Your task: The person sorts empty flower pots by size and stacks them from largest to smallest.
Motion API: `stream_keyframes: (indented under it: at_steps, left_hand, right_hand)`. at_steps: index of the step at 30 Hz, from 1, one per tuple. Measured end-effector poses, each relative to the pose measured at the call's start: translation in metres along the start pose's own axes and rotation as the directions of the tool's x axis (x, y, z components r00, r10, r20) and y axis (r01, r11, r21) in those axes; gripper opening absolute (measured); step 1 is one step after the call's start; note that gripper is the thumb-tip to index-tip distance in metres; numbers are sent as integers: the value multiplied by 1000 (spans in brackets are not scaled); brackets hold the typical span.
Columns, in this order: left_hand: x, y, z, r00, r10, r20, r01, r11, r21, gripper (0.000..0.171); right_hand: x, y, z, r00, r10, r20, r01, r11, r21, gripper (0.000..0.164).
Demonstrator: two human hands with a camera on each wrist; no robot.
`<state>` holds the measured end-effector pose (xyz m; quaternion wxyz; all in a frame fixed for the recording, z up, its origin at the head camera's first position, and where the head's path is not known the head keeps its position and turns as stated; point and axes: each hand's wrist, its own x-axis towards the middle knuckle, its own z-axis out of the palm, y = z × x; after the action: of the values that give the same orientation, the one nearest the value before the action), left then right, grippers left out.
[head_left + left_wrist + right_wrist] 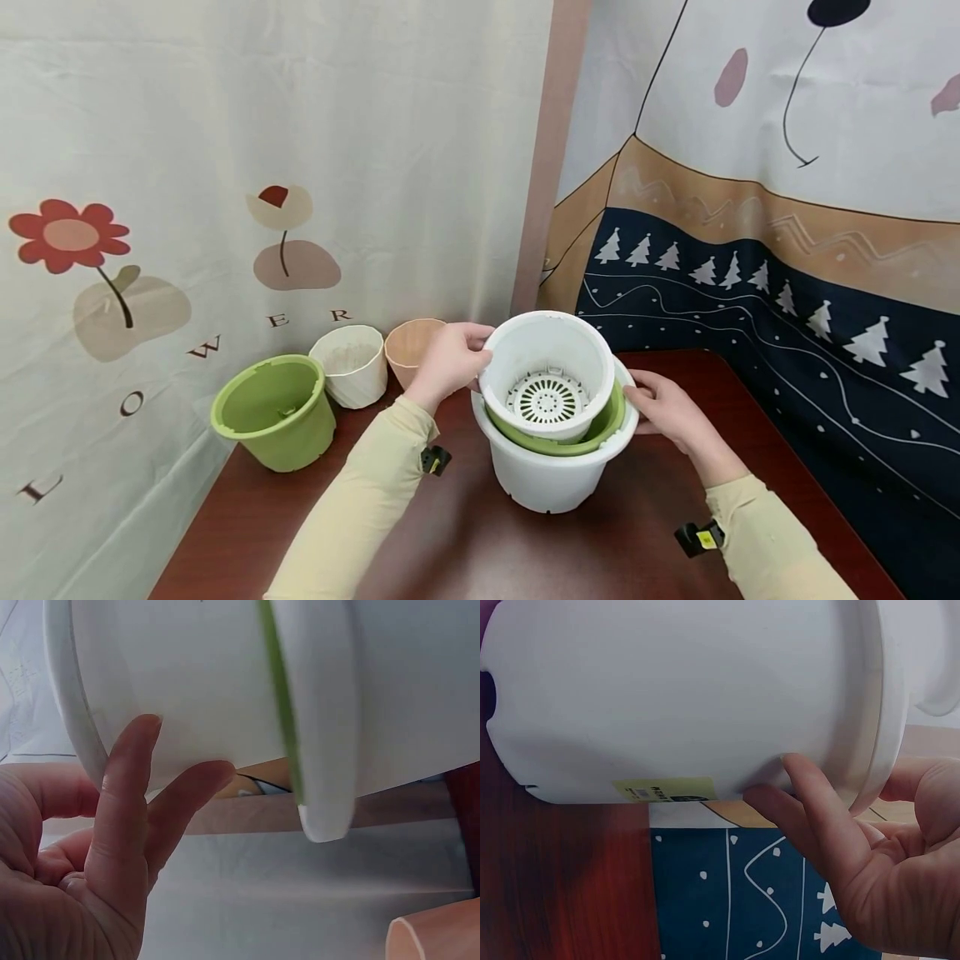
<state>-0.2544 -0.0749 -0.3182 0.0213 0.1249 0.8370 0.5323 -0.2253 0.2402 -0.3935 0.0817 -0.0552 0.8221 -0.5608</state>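
A small white flowerpot [547, 367] with a slotted bottom is tilted inside a green flowerpot [617, 412], which sits in a larger white flowerpot [547, 479] on the table. My left hand [452, 360] pinches the small white pot's rim at its left side; in the left wrist view its fingers [124, 817] lie along the outer wall below the rim. With my right hand [671, 410] I grip the large white pot's rim at the right. The right wrist view shows fingers [817, 802] under that rim, near a yellow label [664, 789].
On the left of the dark red table [450, 542] stand another green flowerpot [288, 433], a cream flowerpot [360, 383] and a peach flowerpot [401, 350]. A printed curtain [420, 167] hangs behind, and a dark-blue patterned cloth [787, 392] hangs along the right edge.
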Motion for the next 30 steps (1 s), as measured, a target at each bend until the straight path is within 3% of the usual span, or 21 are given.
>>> stream_keyframes:
  at_steps: [10,30]
  left_hand:
    - [7,-12,9,999,-45,-8,46,997,56,37]
    - [14,-11,26,994,-100,-31,104,979,173,42]
  right_hand:
    - [0,2,0,1000,-11,4,11,1000,2,54]
    - [0,1,0,1000,-16,-4,16,1000,-10,54]
